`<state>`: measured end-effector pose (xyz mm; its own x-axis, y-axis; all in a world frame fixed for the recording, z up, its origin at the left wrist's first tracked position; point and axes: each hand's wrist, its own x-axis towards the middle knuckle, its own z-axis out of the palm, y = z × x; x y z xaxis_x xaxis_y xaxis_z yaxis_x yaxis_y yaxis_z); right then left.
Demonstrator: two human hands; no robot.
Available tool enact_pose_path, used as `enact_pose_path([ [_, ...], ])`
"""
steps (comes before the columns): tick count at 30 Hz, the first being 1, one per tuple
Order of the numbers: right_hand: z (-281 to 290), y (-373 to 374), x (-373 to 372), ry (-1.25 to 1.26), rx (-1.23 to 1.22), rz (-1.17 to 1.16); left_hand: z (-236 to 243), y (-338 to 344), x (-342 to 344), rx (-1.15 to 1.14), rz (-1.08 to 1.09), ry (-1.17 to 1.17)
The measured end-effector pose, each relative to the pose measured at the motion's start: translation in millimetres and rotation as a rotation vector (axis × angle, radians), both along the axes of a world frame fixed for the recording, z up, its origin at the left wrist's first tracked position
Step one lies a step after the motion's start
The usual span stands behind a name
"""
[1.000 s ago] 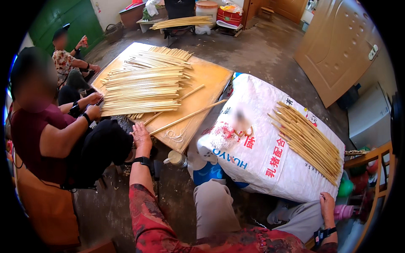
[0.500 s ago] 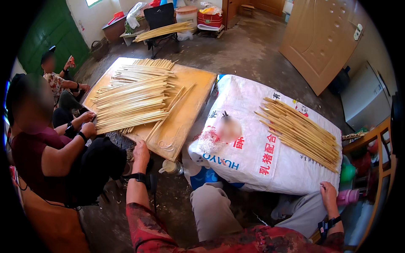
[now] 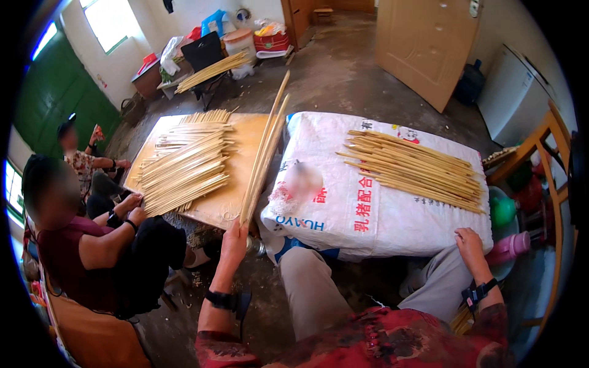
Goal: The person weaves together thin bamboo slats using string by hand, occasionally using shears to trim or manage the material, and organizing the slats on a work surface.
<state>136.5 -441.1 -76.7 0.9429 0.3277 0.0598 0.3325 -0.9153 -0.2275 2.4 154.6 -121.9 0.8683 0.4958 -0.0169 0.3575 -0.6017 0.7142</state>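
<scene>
Your left hand (image 3: 232, 243) gripped slim, pale sticks (image 3: 265, 147) while your right hand (image 3: 471, 245) lay slack, a wrinkled sack (image 3: 399, 211) just beyond its fingers.

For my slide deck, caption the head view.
The left hand holds slender sticks; the right hand rests near the white sheet.

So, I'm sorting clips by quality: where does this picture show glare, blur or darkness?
Head view, upper left: the window is blown out to white; head view, middle: a blurred patch hides part of the white sack, though the held sticks look fairly clear; head view, corners: black beyond the fisheye circle.
</scene>
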Motion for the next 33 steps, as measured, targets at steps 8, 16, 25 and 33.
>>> enact_pose_path([
  [8,69,107,6,0.568,1.142,0.238,118,-193,37,-1.247,-0.595,0.038],
  [16,65,125,20,0.781,1.934,0.095,70,-349,63,-1.539,-0.853,0.181],
  [25,55,72,19,0.961,1.601,-0.013,46,-330,131,-1.102,-0.904,0.146],
  [33,21,71,29,1.180,1.132,0.068,32,-322,217,-1.845,-0.601,-0.280],
])
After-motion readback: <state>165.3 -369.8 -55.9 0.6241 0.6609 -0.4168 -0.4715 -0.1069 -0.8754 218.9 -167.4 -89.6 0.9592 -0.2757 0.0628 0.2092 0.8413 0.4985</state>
